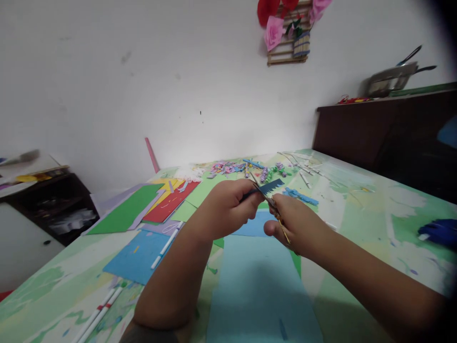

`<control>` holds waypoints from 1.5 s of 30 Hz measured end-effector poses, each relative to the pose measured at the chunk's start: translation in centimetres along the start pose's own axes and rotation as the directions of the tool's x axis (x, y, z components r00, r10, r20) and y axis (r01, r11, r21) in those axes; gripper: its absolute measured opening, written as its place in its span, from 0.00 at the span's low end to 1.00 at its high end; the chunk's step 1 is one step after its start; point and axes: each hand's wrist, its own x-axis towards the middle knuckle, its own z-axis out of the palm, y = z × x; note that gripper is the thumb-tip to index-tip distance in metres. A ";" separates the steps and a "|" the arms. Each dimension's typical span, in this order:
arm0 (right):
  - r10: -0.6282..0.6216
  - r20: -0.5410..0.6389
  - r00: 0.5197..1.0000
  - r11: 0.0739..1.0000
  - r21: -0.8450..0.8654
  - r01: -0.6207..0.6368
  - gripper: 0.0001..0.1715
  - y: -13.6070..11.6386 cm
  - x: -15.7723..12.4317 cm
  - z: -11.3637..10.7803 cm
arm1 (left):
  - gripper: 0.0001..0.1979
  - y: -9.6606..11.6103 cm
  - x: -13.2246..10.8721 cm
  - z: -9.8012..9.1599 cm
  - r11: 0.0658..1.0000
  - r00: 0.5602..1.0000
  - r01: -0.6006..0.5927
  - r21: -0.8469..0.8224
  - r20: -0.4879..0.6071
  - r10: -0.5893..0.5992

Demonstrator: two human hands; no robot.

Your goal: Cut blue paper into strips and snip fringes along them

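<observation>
My left hand (233,207) pinches a dark blue strip of paper (272,186) whose far end is cut into a fringe. In my right hand (298,224) is a pair of scissors (276,214) with gold-coloured handles. Its blades cross the strip just beyond my left fingertips and look slightly apart. Below both hands a light blue sheet (262,290) lies on the table, with a small dark blue scrap (283,328) on it. A curled blue fringed strip (300,196) rests just past my right hand.
Green card (124,209), red card (171,202) and a blue sheet (132,257) lie to the left, with white sticks (100,314) nearer me. Paper scraps (224,167) and thin white sticks (303,166) are at the back. A dark blue bundle (438,233) sits at right.
</observation>
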 end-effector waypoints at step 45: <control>-0.006 0.012 1.000 0.988 0.156 0.004 0.36 0.0 -0.1 0.8 | 0.09 0.4 0.1 -0.5 0.974 0.983 0.178 -0.143 0.074 -0.169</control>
